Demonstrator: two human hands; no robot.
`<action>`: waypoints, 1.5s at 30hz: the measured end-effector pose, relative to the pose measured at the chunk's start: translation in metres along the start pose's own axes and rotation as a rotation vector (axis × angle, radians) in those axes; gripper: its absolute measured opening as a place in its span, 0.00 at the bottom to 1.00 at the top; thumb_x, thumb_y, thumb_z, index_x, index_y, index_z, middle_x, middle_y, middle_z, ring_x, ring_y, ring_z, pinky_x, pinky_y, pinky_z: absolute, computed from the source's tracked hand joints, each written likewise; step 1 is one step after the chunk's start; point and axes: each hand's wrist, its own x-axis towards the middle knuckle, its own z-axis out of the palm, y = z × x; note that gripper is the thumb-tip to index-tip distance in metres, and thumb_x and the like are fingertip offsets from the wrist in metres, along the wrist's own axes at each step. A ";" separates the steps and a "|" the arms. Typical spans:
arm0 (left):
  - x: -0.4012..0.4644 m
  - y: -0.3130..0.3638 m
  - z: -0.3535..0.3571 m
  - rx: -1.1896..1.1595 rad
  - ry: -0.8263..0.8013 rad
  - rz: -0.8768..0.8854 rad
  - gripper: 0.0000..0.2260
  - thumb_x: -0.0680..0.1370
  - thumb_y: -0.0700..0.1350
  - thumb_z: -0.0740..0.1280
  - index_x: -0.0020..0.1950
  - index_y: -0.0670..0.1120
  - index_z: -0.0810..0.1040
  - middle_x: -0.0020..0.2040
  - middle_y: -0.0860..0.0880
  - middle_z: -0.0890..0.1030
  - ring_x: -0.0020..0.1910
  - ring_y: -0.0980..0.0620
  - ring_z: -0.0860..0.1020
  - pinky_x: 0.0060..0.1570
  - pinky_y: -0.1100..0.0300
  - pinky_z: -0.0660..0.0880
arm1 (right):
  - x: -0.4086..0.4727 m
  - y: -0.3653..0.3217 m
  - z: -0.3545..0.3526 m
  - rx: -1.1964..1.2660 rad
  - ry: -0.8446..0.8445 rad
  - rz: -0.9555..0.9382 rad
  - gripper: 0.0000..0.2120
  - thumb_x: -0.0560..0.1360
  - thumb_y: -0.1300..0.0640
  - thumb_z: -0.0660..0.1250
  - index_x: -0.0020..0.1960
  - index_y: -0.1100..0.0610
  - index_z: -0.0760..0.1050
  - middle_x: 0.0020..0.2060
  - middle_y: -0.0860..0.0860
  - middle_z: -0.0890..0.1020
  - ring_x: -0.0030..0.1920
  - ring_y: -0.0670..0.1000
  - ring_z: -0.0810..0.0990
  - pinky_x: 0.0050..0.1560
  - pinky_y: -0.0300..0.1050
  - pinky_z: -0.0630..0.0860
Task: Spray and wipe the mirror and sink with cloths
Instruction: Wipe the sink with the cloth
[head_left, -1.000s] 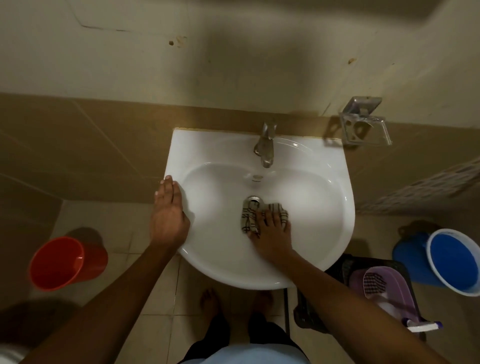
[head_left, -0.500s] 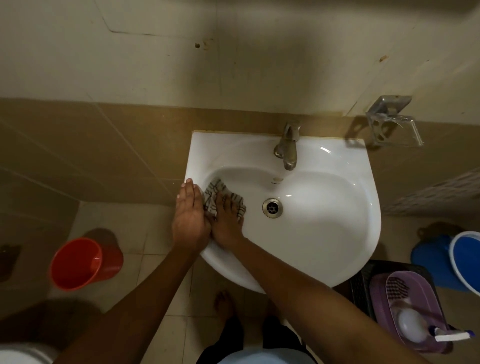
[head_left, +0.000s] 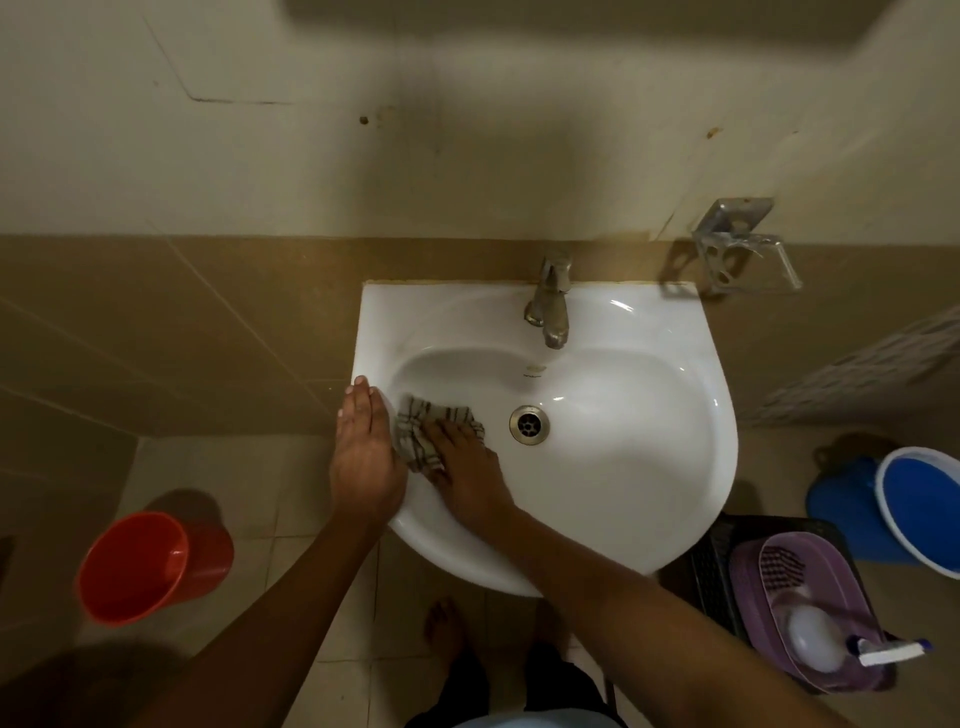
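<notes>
Left of drain (head_left: 529, 425), checked cloth (head_left: 415, 434) bunched on sink (head_left: 649, 493) slope; near part hidden under right hand (head_left: 467, 470), fingers straight, slightly spread, pressing down. Cloth long axis roughly sideways, toward drain. Further left, left hand (head_left: 363, 457) flat on rim, fingers together.

Bathroom, where I stand barefoot: 1 white wall-hung sink (head_left: 649, 467), 1 metal tap (head_left: 549, 301), tan wall tiles (head_left: 182, 322), tiled floor (head_left: 270, 499), 1 red bucket (head_left: 140, 566), 1 blue bucket (head_left: 919, 509), 1 wall soap holder (head_left: 737, 249).

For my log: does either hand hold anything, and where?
Nothing is gripped: right hand presses the checked grey cloth from above; left hand rests on the white ceramic sink.
</notes>
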 end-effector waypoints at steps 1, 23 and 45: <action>0.000 -0.001 0.000 -0.004 0.007 -0.010 0.32 0.73 0.29 0.59 0.77 0.32 0.55 0.79 0.35 0.54 0.79 0.37 0.52 0.78 0.46 0.49 | -0.010 0.014 -0.005 -0.072 -0.018 -0.021 0.28 0.81 0.49 0.59 0.79 0.49 0.57 0.78 0.51 0.61 0.78 0.55 0.57 0.71 0.59 0.65; 0.001 0.007 -0.001 0.018 -0.008 -0.028 0.32 0.74 0.29 0.58 0.78 0.33 0.54 0.80 0.37 0.53 0.80 0.39 0.50 0.79 0.47 0.48 | 0.058 -0.011 -0.116 1.397 0.804 0.816 0.30 0.84 0.54 0.54 0.80 0.45 0.43 0.68 0.61 0.74 0.59 0.60 0.79 0.61 0.57 0.77; 0.002 0.005 -0.003 -0.032 0.005 -0.030 0.30 0.75 0.29 0.58 0.77 0.32 0.56 0.79 0.35 0.55 0.79 0.37 0.54 0.78 0.46 0.49 | 0.010 0.075 -0.192 -0.044 0.645 0.533 0.28 0.81 0.60 0.60 0.79 0.50 0.59 0.77 0.54 0.64 0.75 0.62 0.61 0.67 0.67 0.67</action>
